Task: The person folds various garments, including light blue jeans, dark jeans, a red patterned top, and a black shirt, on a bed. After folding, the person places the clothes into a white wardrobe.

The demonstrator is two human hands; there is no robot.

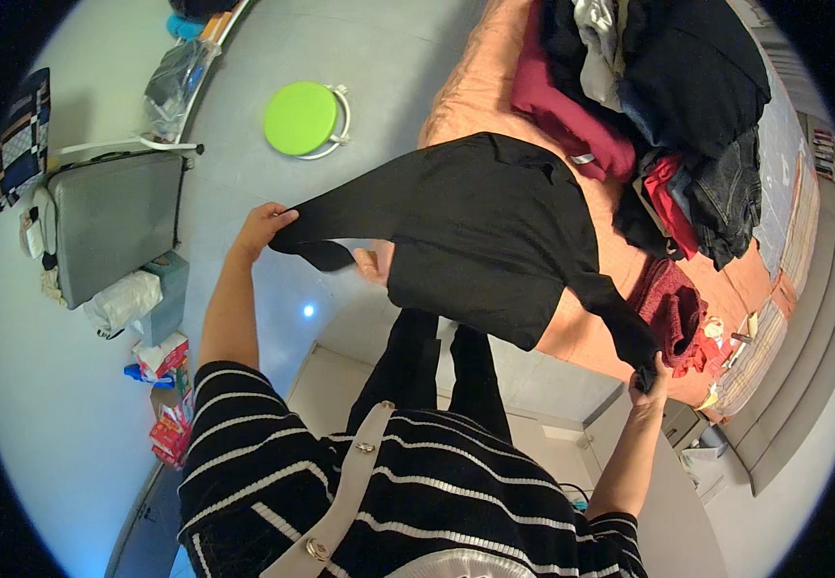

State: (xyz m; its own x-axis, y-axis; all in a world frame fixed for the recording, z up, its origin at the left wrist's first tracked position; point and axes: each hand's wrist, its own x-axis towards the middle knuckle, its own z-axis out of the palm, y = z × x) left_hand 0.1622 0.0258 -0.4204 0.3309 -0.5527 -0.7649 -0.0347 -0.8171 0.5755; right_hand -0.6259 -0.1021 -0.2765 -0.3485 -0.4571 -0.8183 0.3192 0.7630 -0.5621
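A black long-sleeved top [485, 231] is stretched out in front of me, its body partly over the near side of the bed. My left hand [265, 227] is closed on the end of one sleeve, out over the floor. The other cuff is gripped in my right hand [650, 380], above the near part of the bed. Between the hands the sleeves are spread wide, and the body of the top hangs with some creases. Beside the right-hand sleeve lies a dark red knitted garment [670, 308].
On the orange bed sheet [475, 82] sits a heap of dark clothes [697, 77], with a crimson garment [567, 111] at its edge. A round green stool [301, 118] stands on the floor. Along the left are a grey suitcase [119, 217] and red packages [171, 433].
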